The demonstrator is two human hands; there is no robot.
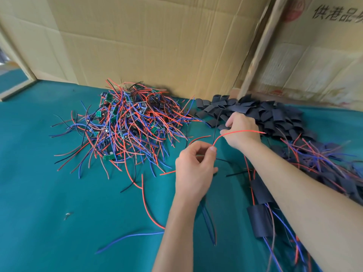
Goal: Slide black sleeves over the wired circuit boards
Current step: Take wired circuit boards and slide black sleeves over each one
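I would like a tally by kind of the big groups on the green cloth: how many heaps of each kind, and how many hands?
Heap of bare wired circuit boards: 1
Heap of empty black sleeves: 1
Heap of sleeved boards: 1
Hands: 2, left hand pinching a red wire, right hand at the sleeves
Total: 5

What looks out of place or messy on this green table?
Little stands out. A small pale scrap lies alone on the green cloth, away from the tangled pile of wired boards and the heap of black sleeves. What it is cannot be told. A few loose wires stray near the left hand.
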